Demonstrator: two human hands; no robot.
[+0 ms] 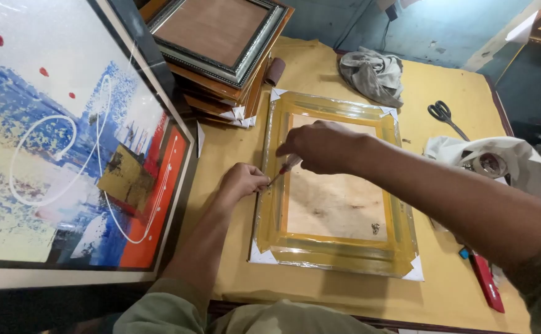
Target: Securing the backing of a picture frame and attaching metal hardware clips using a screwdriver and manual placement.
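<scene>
A yellow-gold picture frame [338, 253], wrapped in clear film with white corner guards, lies flat on the tan work table [443, 291]. My right hand [323, 147] reaches across it and grips a small red-handled tool [286, 168] whose tip points at the frame's left rail. My left hand [240, 183] is closed at that same left edge, pinching something thin right at the tool's tip; what it pinches is too small to tell.
A large framed abstract painting [72, 154] leans at the left. A stack of frames [221, 49] stands at the back. A grey rag [372, 74], black scissors [443, 114], a tape roll [490, 164] on white cloth and a red cutter [487, 281] lie to the right.
</scene>
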